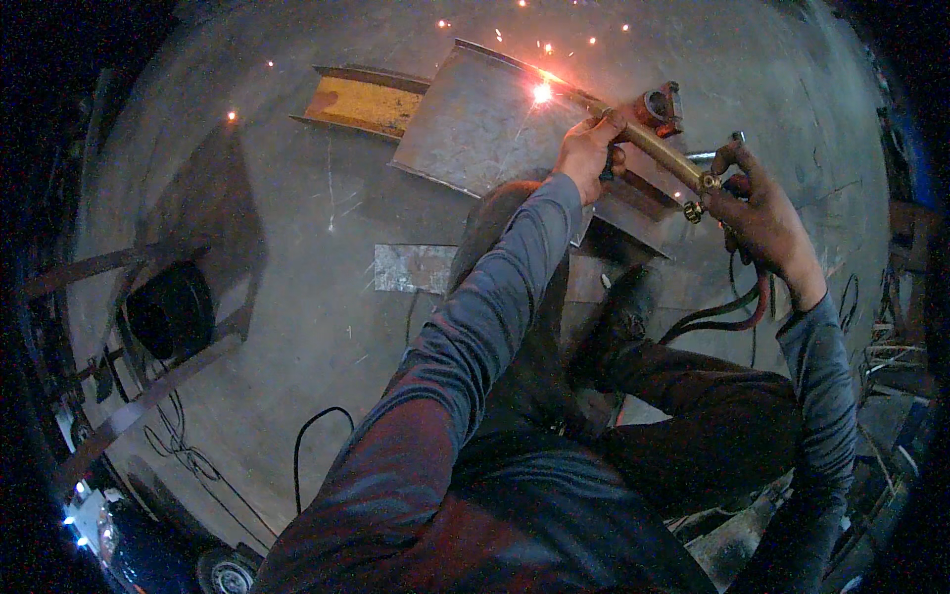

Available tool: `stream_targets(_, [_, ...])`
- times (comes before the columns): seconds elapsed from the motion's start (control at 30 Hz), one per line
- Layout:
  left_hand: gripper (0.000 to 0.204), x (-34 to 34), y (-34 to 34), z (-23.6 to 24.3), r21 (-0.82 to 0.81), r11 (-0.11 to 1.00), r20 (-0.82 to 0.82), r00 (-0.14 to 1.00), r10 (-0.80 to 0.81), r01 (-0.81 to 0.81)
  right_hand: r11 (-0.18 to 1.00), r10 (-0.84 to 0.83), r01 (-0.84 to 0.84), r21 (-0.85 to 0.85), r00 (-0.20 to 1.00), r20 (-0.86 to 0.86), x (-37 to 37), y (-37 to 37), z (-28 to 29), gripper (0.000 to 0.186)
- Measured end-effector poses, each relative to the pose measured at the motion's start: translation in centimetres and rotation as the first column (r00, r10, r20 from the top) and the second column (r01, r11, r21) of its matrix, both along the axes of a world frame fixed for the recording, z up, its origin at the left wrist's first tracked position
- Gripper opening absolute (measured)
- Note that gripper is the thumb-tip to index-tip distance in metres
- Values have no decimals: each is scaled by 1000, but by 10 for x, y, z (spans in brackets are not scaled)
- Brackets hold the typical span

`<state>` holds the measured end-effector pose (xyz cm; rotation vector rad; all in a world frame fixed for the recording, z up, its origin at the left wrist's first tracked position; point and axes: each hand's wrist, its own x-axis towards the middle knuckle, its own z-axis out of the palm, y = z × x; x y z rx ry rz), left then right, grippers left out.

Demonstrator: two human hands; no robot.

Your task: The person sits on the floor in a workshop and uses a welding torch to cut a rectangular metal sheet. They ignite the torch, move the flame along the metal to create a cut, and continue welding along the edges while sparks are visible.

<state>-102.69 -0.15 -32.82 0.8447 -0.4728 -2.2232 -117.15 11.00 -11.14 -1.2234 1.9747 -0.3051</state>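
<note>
A brass cutting torch [661,155] runs slantwise between my hands, its tip end up and to the left. My left hand [591,156] is closed around its front part, close to the bright glow. Farther back, my right hand [760,213] grips the valve end, where dark and red hoses [762,297] hang down. A bright spot burns at the far edge of a grey steel beam [475,119], and orange sparks fly off beyond it. The torch tip itself is lost in the glare.
A yellow-painted beam piece [361,104] lies left of the steel beam. Nearer is a flat metal plate [411,268] on the concrete floor. Dark metal framing [148,396] stands at left, with loose cables [183,436] by it. A vehicle wheel [228,574] shows at lower left.
</note>
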Motion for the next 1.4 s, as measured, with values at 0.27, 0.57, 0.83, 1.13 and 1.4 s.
stream_targets(0.27, [26,0,-7,0,-26,999,-45,998,-34,32,1000,8,-7,-19,999,37,2,-4,3,37])
stream_targets(0.57, [26,-1,-2,12,20,1000,44,999,-15,14,998,56,-55,-40,998,10,-6,-4,-4,32])
stream_targets(0.83, [25,-1,-7,-6,-10,1000,-52,998,-19,18,999,48,-47,-25,999,22,1,-5,1,36])
stream_targets(1.13, [25,0,-4,6,-5,999,13,999,-33,33,997,72,-72,-2,996,-51,5,-9,7,30])
stream_targets(1.4, [25,2,-4,12,-11,999,36,999,-34,34,996,87,-87,-10,996,-19,-1,-8,4,31])
